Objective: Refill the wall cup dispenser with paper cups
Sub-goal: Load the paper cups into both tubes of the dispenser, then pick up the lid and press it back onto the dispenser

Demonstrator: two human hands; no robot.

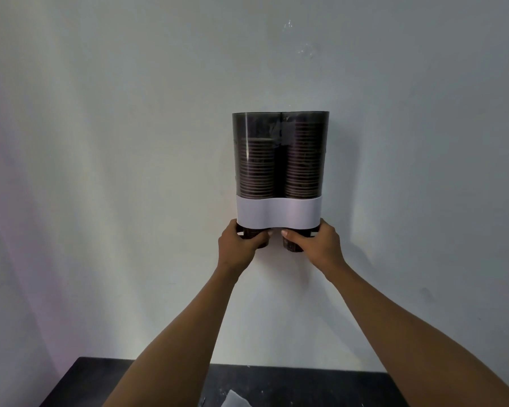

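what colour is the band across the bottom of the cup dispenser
White, plain, below the dark see-through dispenser; the band shows best in the head view.

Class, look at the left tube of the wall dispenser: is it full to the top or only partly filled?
Partly filled. In the left tube the cup stack stops well below the rim, lower than the right stack.

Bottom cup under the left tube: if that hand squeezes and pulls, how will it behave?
The bottom cup looks like thin paper, so it probably dents under the left hand. It is likely light, yet the nested stack above may grip it, so expect some drag. Its neighbours may follow it out of the dispenser.
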